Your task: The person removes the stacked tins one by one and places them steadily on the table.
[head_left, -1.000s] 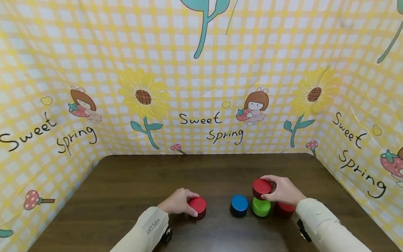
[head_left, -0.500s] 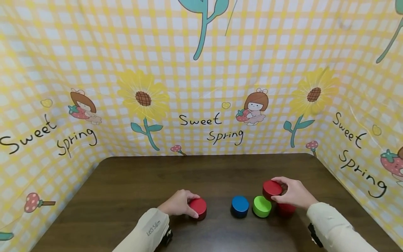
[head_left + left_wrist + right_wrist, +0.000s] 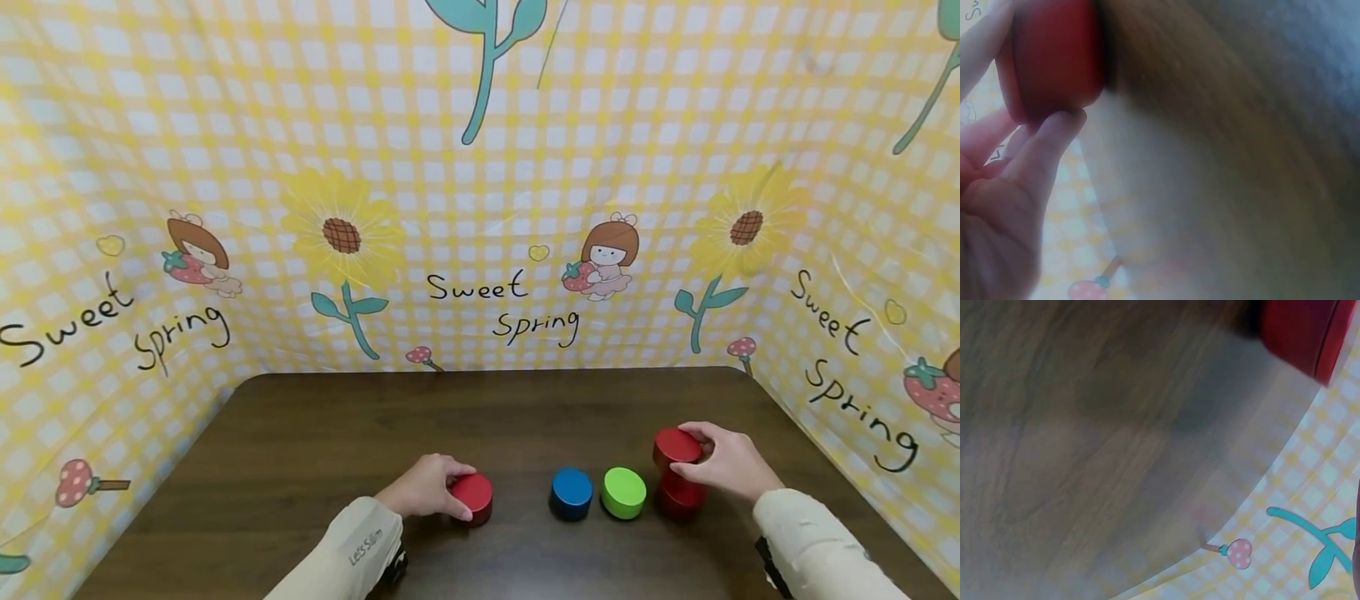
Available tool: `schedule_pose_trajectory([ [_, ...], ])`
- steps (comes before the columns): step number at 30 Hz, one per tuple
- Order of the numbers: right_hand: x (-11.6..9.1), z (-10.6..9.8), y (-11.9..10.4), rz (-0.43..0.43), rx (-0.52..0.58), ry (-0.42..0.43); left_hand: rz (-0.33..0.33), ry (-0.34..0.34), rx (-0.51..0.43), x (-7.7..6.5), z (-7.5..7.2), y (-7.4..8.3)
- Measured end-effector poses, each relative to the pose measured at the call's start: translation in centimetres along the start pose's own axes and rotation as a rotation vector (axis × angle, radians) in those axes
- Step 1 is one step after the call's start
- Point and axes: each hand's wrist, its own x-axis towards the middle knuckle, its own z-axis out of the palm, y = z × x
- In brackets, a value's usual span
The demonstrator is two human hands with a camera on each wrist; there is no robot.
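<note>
In the head view my left hand (image 3: 422,486) pinches a short red cylinder (image 3: 474,497) that stands on the dark wooden table, thumb at the front and fingers at the back. Seen from the left wrist, the same red cylinder (image 3: 1060,59) sits between thumb and fingertips. On the other side my right hand (image 3: 733,460) holds a second red cylinder (image 3: 677,447) level, overlapping the top of a third red cylinder (image 3: 681,497) below it. A red cylinder (image 3: 1300,337) appears at the upper right corner of the right wrist view, where that hand is mostly out of frame.
A blue cylinder (image 3: 572,494) and a lime green cylinder (image 3: 624,493) stand side by side between the hands, left of the red pair. Yellow checked cloth (image 3: 480,208) walls in the back and both sides of the table (image 3: 375,417).
My right hand has carried its red cylinder rightward, from over the green cylinder to over the red one at the right. The left hand and its cylinder stay in place.
</note>
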Motion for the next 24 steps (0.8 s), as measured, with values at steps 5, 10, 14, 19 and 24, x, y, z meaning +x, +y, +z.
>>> schedule_pose_trajectory([
  [5, -0.4, -0.5, 0.4, 0.017, 0.002, 0.013, -0.006, -0.002, -0.001, 0.0, -0.2, 0.0],
  [10, -1.1, -0.8, 1.0, 0.053, -0.019, 0.040, -0.009, -0.009, -0.004, 0.1, -0.2, 0.0],
  [14, -1.7, -0.9, 1.7, 0.085, -0.059, 0.077, -0.025, -0.010, -0.024, 0.0, -0.2, 0.2],
  [19, -2.4, -1.2, 3.0, 0.119, -0.088, 0.109, -0.034, -0.009, -0.025, 0.0, -0.3, 0.1],
  [24, -3.2, -1.4, 4.1, 0.142, -0.109, 0.124, -0.026, -0.015, -0.033, 0.1, -0.2, 0.0],
])
